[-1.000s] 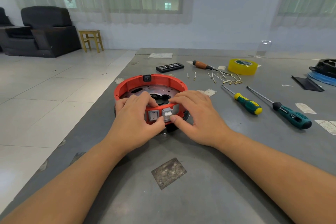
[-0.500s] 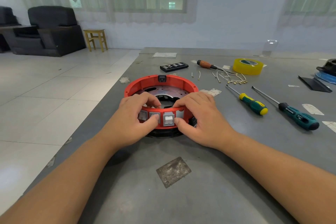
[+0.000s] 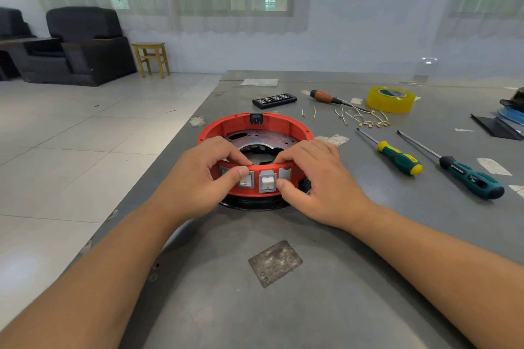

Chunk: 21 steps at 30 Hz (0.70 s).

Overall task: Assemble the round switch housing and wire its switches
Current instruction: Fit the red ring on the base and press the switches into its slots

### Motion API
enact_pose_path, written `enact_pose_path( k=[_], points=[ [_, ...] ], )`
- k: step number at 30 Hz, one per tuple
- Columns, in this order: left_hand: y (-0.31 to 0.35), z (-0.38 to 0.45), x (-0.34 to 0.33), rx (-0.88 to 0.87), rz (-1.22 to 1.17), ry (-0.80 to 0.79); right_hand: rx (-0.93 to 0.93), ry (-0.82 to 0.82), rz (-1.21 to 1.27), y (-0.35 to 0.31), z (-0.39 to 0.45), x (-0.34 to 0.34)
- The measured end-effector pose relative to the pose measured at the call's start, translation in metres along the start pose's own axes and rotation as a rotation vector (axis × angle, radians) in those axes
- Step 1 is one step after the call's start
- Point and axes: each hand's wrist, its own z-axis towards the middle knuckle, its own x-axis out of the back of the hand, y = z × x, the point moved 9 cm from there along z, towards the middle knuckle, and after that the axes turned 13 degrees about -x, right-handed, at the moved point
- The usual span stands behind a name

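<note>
Over the last second we see the round orange plastic switch housing (image 3: 256, 147) turn a little under the hands on the grey tabletop (image 3: 354, 278): the white rocker switch (image 3: 267, 180) that sat crooked and proud in its slot a second ago now sits nearly square in the near wall of the housing, with a second grey-framed switch (image 3: 246, 180) just left of it. We judge that this switch is close to seated, so the next empty slot, just right of the white rocker, is likely the one to fill.

The left hand (image 3: 198, 181) has its grip on the near wall of the housing, fingers curled over the rim and thumb pressing the wall at the grey-framed switch. The right hand (image 3: 317, 178) holds the same wall from the other side, fingers over the rim and thumb tip just beside the white rocker.

The housing is the only container: inside it lies a perforated metal plate (image 3: 255, 137) with a central opening, and a small black socket (image 3: 256, 118) sits in the far wall. A third switch may lie under the left hand, but it is mostly hidden.

Beyond the housing lie short loose wires with crimped ends (image 3: 360, 117), not yet connected.
</note>
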Motion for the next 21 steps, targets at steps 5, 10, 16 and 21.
enact_pose_path(
  k=[5, 10, 16, 21],
  points=[
    [-0.002, -0.001, 0.002, 0.005, 0.009, 0.003, -0.007, 0.001, -0.013, 0.000, 0.000, 0.000],
    [0.005, -0.001, -0.006, -0.029, -0.001, -0.004, -0.005, 0.001, -0.025, -0.001, 0.001, 0.000],
    [0.012, 0.000, -0.016, -0.041, 0.014, -0.020, -0.008, 0.002, -0.012, -0.001, 0.002, 0.000],
    [0.010, -0.002, -0.016, -0.036, 0.007, -0.039, -0.012, -0.001, -0.001, -0.001, 0.001, 0.000]
  ],
)
